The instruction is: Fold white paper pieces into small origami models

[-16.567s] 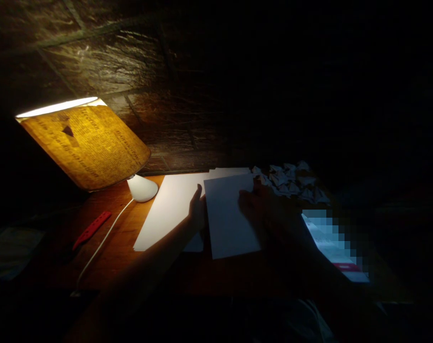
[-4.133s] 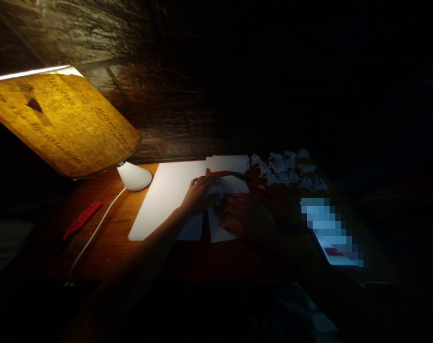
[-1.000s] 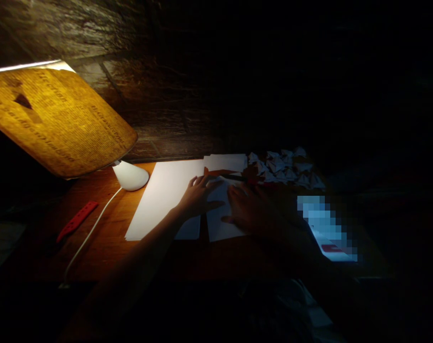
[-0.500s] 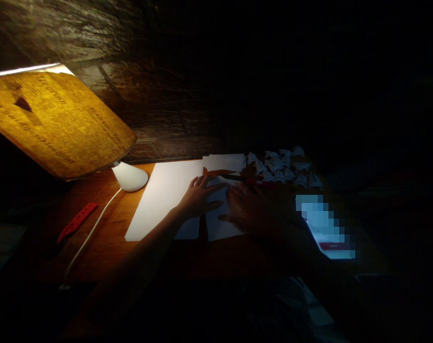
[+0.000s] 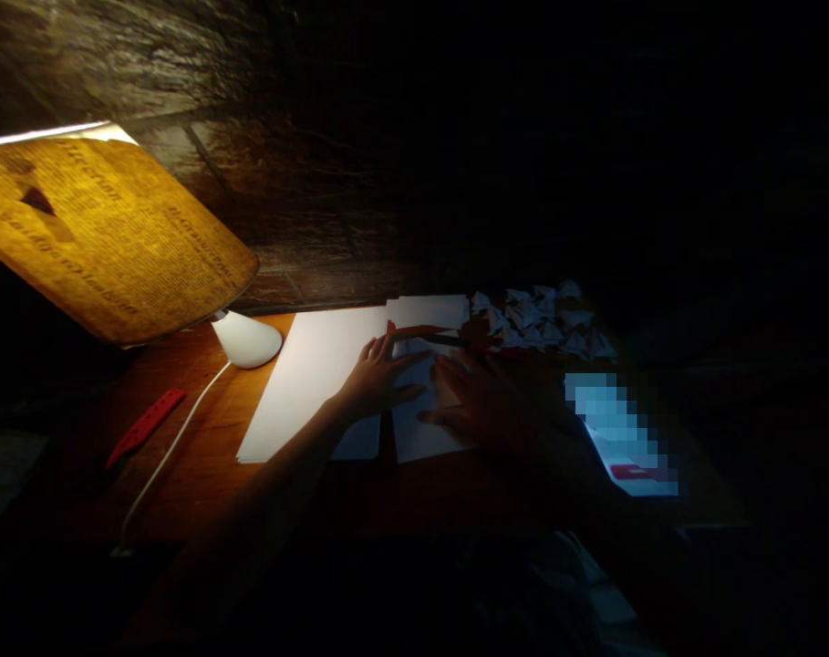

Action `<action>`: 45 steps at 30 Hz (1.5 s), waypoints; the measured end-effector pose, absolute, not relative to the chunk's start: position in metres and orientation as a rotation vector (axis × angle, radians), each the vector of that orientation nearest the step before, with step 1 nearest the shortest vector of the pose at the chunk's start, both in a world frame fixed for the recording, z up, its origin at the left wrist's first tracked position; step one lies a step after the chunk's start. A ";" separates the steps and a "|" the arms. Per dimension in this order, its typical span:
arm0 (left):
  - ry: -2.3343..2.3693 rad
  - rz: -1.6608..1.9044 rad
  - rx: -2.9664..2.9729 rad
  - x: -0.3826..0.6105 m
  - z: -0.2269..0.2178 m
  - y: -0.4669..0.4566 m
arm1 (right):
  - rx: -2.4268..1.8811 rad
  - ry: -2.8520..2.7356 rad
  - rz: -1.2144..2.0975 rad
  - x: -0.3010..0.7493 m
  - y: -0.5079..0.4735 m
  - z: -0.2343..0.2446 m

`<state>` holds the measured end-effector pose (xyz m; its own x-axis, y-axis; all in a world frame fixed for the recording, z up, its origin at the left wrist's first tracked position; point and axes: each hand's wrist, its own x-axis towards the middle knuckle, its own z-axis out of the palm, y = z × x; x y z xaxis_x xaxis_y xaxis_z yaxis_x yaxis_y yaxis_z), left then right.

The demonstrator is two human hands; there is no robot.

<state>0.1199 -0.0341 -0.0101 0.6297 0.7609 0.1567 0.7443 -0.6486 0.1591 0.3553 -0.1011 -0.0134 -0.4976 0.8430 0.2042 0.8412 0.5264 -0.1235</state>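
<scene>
Sheet [image 5: 418, 443] moved: up in both hands in the earliest frame, now flat on the tabletop [image 5: 215, 438]. Hands barely changed over the last half second; rest is slight camera drift.

Room: mostly black. Dark stone-look wall [image 5: 181, 182] behind, lit at left only. Tabletop is wood, warm under the lamp [image 5: 123, 242], near-dark at right.

Big paper stack [image 5: 318, 383] lies right of the lamp base, plain, unfolded. Lit screen [image 5: 623, 438] well off to the right, content blurred out. Small sheets [image 5: 428, 312] sit behind the worked one.

Right hand [image 5: 486, 397]: fingers spread over the sheet's right half, dim. Left hand [image 5: 377, 379]: also spread, across the stack's edge, fingers reaching over the sheet. Neither pinches anything I can see.

Progress, my read: cluster of folded paper pieces [image 5: 523, 319] at back right looks finished; current sheet looks early, no clear crease, though shadow could hide one. Plain paper remains.

Small stuff: red slotted piece [image 5: 147, 424] beside the lamp cord [image 5: 174, 443]; slim dark tool [image 5: 445, 339] just beyond the hands, type unclear.
</scene>
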 end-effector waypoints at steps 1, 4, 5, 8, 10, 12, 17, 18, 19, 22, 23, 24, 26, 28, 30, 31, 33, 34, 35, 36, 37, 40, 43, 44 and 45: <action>1.275 0.331 2.766 0.120 -0.010 -0.034 | -1.421 -2.527 0.014 0.355 -0.101 -0.014; 1.264 0.322 2.786 0.118 -0.011 -0.033 | -1.420 -2.531 0.029 0.355 -0.101 -0.014; 1.258 0.314 2.790 0.118 -0.011 -0.033 | -1.426 -2.531 0.031 0.355 -0.101 -0.014; 1.238 0.295 2.787 0.117 -0.013 -0.032 | -1.435 -2.534 0.018 0.356 -0.102 -0.013; 1.242 0.273 2.776 0.117 -0.014 -0.032 | -1.434 -2.536 0.010 0.356 -0.102 -0.012; 1.260 0.240 2.763 0.117 -0.014 -0.031 | -1.426 -2.550 0.017 0.356 -0.103 -0.011; 1.276 0.211 2.761 0.117 -0.016 -0.031 | -1.444 -2.560 0.023 0.357 -0.103 -0.011; 1.276 0.209 2.764 0.117 -0.016 -0.032 | -1.445 -2.565 0.021 0.357 -0.103 -0.012; 1.278 0.204 2.765 0.117 -0.016 -0.032 | -1.438 -2.574 0.020 0.357 -0.103 -0.012; 1.266 0.192 2.788 0.118 -0.016 -0.032 | -1.422 -2.589 0.018 0.357 -0.102 -0.014; 1.246 0.196 2.805 0.119 -0.016 -0.032 | -1.419 -2.589 0.020 0.357 -0.102 -0.015; 1.221 0.204 2.823 0.119 -0.015 -0.032 | -1.417 -2.589 0.023 0.357 -0.102 -0.015; 1.159 0.213 2.852 0.120 -0.014 -0.031 | -1.418 -2.590 0.029 0.357 -0.102 -0.015; 1.082 0.215 2.872 0.121 -0.013 -0.031 | -1.417 -2.591 0.026 0.356 -0.102 -0.015; 1.009 0.219 2.885 0.122 -0.012 -0.031 | -1.415 -2.588 0.024 0.356 -0.102 -0.014; 0.985 0.220 2.888 0.122 -0.012 -0.031 | -1.412 -2.588 0.026 0.355 -0.102 -0.014; 0.971 0.218 2.887 0.123 -0.011 -0.032 | -1.411 -2.587 0.033 0.355 -0.101 -0.012; 0.972 0.215 2.885 0.123 -0.011 -0.033 | -1.412 -2.590 0.036 0.355 -0.101 -0.012; 0.977 0.210 2.885 0.124 -0.012 -0.033 | -1.414 -2.592 0.036 0.356 -0.101 -0.011; 0.987 0.206 2.885 0.124 -0.012 -0.033 | -1.417 -2.591 0.035 0.356 -0.101 -0.011; 0.996 0.198 2.886 0.124 -0.013 -0.034 | -1.420 -2.588 0.035 0.356 -0.101 -0.010; 1.018 0.169 2.887 0.124 -0.015 -0.034 | -1.429 -2.570 0.035 0.357 -0.101 -0.010; 1.023 0.162 2.893 0.124 -0.017 -0.034 | -1.431 -2.563 0.041 0.356 -0.101 -0.010; 1.026 0.166 2.894 0.124 -0.017 -0.034 | -1.429 -2.563 0.043 0.356 -0.101 -0.011; 1.028 0.171 2.895 0.124 -0.017 -0.034 | -1.427 -2.563 0.043 0.356 -0.101 -0.011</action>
<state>0.1237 -0.0339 -0.0175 0.7709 0.6316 0.0826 0.6245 -0.7749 0.0978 0.3564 -0.1009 -0.0113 -0.5106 0.8437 0.1657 0.8377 0.5316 -0.1256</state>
